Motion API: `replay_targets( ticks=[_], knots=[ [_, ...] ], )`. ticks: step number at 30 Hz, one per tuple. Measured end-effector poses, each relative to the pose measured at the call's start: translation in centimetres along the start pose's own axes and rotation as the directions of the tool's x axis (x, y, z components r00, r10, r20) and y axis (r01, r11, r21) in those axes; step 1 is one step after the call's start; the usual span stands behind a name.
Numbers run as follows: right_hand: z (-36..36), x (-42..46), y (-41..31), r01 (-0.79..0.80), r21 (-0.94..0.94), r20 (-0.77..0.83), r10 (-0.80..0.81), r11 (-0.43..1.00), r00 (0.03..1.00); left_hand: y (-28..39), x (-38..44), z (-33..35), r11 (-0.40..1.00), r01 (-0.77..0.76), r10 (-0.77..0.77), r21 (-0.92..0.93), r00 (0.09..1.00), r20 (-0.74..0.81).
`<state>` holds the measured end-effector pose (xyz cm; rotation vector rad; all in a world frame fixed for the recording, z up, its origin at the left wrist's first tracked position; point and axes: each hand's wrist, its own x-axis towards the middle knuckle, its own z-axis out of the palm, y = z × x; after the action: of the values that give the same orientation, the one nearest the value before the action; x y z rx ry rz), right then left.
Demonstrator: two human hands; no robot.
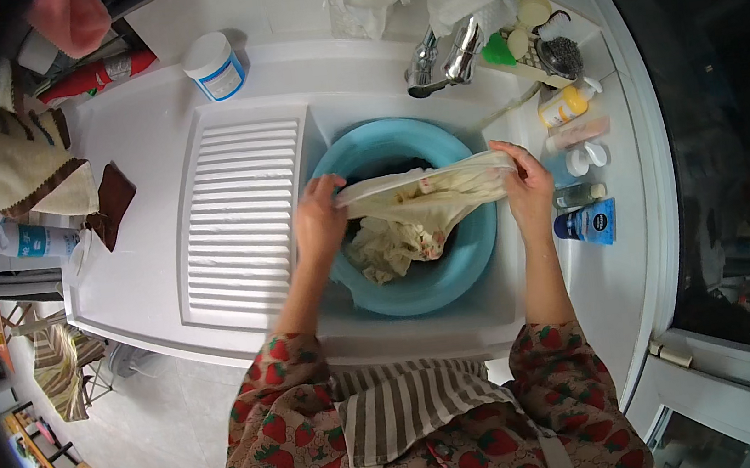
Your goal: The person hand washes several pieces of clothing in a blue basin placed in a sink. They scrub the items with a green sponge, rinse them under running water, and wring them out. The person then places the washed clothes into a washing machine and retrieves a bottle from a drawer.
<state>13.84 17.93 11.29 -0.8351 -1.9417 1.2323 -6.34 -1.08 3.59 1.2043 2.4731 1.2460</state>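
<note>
A cream-white garment [439,188] is stretched sideways above a blue plastic basin [417,300]. My left hand [321,216] grips one end of its edge, and my right hand [526,175] grips the other. The lower part of the cloth hangs bunched into the basin, with faint coloured marks on it. Dark contents, too shadowed to make out, lie beneath it. The basin sits in the bowl of a white laundry sink [492,106], beside a ribbed washboard [241,214] on the left.
A chrome faucet [446,63] stands behind the basin. Several bottles, among them a yellow pump bottle [563,107] and a blue tube [587,223], line the right ledge. A white tub [213,65] stands at the back left. A brown cloth [113,201] lies on the left counter.
</note>
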Motion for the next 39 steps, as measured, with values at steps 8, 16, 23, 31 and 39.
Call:
replay_targets(
  ticks=[8, 16, 23, 31, 39],
  knots=[
    [-2.2, 0.0, 1.7, 0.092, -0.214, 0.130, -0.065, 0.972, 0.989, 4.7, 4.2, -8.9, 0.953, 0.158, -0.047, -0.258, 0.919, 0.391],
    [-2.3, 1.8, -5.5, -0.448, 0.535, 0.251, 0.372, 0.716, 0.894, 4.5, 7.5, -10.6, 0.404, 0.729, -0.431, -0.553, 0.685, 0.587],
    [-2.5, 2.0, -4.0, -0.506, 0.589, 0.334, 0.380, 0.630, 0.863, 2.8, 7.6, -9.5, 0.406, 0.741, -0.414, -0.535, 0.671, 0.616],
    [-3.2, 3.1, -4.6, -0.422, 0.614, 0.324, 0.275, 0.667, 0.905, 4.5, 8.8, -11.7, 0.532, 0.593, -0.344, -0.604, 0.803, 0.486],
    [-4.8, 1.3, -6.7, 0.061, 0.425, 0.050, -0.090, 0.903, 0.995, 8.1, 8.9, -15.5, 0.634, 0.143, 0.306, -0.760, 0.856, 0.416]
  ],
)
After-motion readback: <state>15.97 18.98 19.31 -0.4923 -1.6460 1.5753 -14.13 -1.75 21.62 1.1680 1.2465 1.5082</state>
